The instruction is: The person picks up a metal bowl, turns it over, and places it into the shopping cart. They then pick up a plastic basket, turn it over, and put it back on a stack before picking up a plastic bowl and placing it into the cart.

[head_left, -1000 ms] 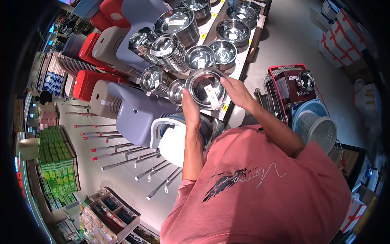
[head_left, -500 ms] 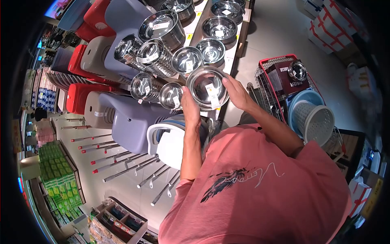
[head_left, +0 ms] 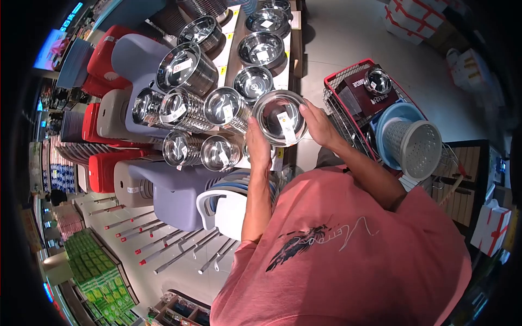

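A shiny stainless steel bowl with a white label inside is held between my two hands, its open side facing up toward me. My left hand grips the rim on the left, thumb lying along the edge. On the opposite side my right hand holds the rim with its thumb over the top. The fingers beneath the bowl are hidden. Just behind and left of it, stacked metal bowls stand on the display shelf. A smaller bowl stack is close to my left hand.
To the right stands a red-rimmed shopping cart holding a dark box, another metal bowl, a blue basin and a grey perforated basket. Plastic stools and poles lie left. Strapped white boxes sit far right.
My view has turned, so the shelf bowls appear farther left and the cart sits closer to my right hand. Both hands still hold the bowl, now clear of the smaller stack beside it.
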Available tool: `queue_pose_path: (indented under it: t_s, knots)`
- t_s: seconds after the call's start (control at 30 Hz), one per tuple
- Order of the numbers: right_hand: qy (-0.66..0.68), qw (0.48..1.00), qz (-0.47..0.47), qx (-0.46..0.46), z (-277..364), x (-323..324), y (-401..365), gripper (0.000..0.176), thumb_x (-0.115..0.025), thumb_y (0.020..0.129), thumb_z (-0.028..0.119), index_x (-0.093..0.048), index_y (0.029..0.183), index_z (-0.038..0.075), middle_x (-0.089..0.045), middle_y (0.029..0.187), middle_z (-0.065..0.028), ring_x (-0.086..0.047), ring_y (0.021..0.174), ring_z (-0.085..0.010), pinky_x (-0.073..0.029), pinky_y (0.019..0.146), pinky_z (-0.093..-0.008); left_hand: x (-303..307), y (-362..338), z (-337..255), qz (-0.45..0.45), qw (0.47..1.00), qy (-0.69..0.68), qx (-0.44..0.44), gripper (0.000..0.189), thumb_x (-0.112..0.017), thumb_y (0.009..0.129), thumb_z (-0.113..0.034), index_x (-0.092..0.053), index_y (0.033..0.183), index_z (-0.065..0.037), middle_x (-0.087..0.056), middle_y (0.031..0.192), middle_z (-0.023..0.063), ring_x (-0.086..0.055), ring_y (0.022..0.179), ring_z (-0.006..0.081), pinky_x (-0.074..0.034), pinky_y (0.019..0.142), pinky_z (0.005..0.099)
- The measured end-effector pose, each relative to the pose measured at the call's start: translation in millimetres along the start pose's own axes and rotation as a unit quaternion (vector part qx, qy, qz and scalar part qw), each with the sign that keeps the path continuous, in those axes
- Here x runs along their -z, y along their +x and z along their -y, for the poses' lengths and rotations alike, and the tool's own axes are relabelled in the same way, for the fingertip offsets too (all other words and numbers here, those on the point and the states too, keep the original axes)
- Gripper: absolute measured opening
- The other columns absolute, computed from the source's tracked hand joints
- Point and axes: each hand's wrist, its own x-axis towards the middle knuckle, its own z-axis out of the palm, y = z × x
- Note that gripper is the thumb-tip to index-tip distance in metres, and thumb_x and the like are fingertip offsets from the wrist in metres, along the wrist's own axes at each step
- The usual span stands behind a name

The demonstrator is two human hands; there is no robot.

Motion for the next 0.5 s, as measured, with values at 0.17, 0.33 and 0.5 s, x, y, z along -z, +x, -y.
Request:
queue_pose_path:
  t_s: [0.17,0.33,0.5]
  knots:
    - [0.006,0.999,-0.025,-0.018,-12.6,24.9,8.6,0.044,-0.037,0.105,0.034,-0.055,0.126,0.0,-0.066,0.101,-0.0171,-0.063,0.097,-0.0258,-0.045,0.089,-0.0367,-25.6,18.2,0.8,0.026,1.0,-0.007,0.003,0.067,-0.027,0.107,-0.048,-0.052,0.132,0.009,-0.058,0.128,0.0194,-0.054,0.115,0.0233,-0.039,0.102,0.0342]
    - [0.0,0.998,-0.043,-0.055,-7.4,46.9,13.1,0.045,-0.037,0.105,0.036,-0.056,0.122,0.0,-0.067,0.099,-0.0174,-0.063,0.094,-0.026,-0.046,0.087,-0.0379,-48.5,30.0,-5.9,0.05,0.997,-0.034,0.039,0.067,-0.031,0.106,-0.05,-0.047,0.137,0.008,-0.053,0.135,0.0183,-0.054,0.119,0.0234,-0.04,0.103,0.0346]
    - [-0.035,0.994,-0.069,-0.073,-18.6,71.2,20.5,0.04,-0.036,0.106,0.029,-0.056,0.118,-0.003,-0.061,0.093,-0.0116,-0.055,0.087,-0.0183,-0.045,0.083,-0.036,-70.5,47.6,-4.8,0.103,0.986,-0.071,0.11,0.064,-0.033,0.106,-0.048,-0.047,0.136,0.007,-0.055,0.131,0.0166,-0.057,0.114,0.0208,-0.046,0.098,0.0331]
